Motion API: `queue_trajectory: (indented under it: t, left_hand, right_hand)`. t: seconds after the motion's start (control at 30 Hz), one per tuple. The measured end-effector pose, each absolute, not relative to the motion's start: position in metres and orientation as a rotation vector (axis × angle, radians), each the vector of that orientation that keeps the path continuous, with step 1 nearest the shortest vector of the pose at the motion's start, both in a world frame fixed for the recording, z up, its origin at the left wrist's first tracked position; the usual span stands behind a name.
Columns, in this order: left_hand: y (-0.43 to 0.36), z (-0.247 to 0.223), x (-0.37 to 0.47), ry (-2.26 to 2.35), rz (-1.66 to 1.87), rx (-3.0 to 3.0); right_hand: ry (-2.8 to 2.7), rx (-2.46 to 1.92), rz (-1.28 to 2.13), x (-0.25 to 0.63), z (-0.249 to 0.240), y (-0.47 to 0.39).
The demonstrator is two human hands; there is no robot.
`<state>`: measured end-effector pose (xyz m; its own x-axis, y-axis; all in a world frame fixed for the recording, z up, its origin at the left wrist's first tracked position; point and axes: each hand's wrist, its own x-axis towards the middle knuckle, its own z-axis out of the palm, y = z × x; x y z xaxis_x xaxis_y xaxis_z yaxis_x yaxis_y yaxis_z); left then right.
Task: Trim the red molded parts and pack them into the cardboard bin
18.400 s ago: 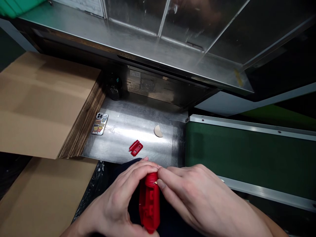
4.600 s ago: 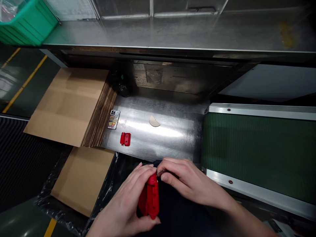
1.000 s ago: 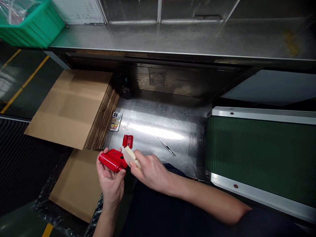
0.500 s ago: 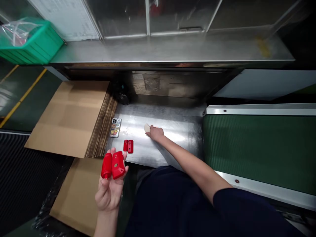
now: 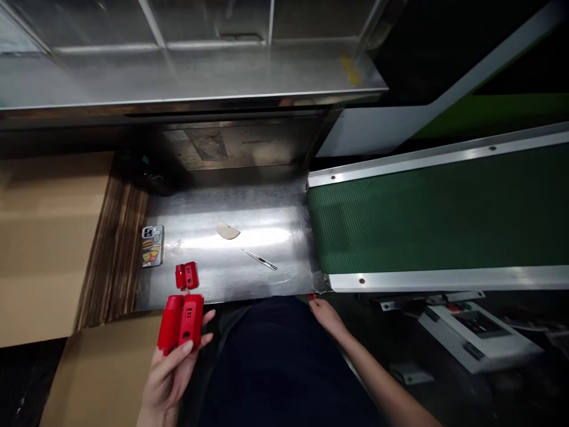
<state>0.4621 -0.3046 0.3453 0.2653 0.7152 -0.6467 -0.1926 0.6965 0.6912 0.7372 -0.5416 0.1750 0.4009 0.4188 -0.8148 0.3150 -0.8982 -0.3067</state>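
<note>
My left hand [image 5: 171, 376] is closed around a red plastic molded part [image 5: 192, 320], made of a cylinder beside a flat body with slots and a round hole. Just beyond it, a similar red part [image 5: 190, 275] lies on the metal table. My right hand [image 5: 328, 315] is low by the table's front edge, its fingers pinched on a small red piece [image 5: 312, 296] that is mostly hidden. A beige half-round piece [image 5: 228, 230] lies on the table, with a slim craft knife [image 5: 260, 259] to its right.
At the table's left are a phone in a patterned case [image 5: 152, 246] and a stack of cardboard sheets [image 5: 48, 237]. A dark object [image 5: 153, 175] stands behind them. The green conveyor belt [image 5: 435, 219] runs off right, with a grey control box [image 5: 478, 332] below.
My right hand has let go of the beige piece and moved right and down to the table's edge. The craft knife has come into view. The camera has turned right.
</note>
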Motion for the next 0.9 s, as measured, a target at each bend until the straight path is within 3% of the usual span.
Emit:
queue_trajectory:
  t: [0.13,0.3,0.4,0.73,0.9]
  left_hand:
    - [-0.314,0.303,0.478,1.223,0.553,0.384]
    - [-0.335,0.272,0.478,1.249,0.423,0.281]
    - [-0.347,0.263,0.468,1.325,0.369,0.29]
    - [-0.374,0.21,0.407,1.487,0.379,0.192]
    - [-0.409,0.185,0.356,1.454,0.465,0.065]
  right_hand:
    - [-0.274,-2.605,1.438,0.737,0.126,-0.587]
    - [-0.023,-2.443,1.212,0.724,0.067,-0.547]
    - [0.097,-2.39,1.07,0.705,0.058,-0.541]
    - [-0.407,-2.085,0.76,0.651,0.17,-0.634]
    - [-0.886,-1.565,1.224,0.65,0.248,-0.551]
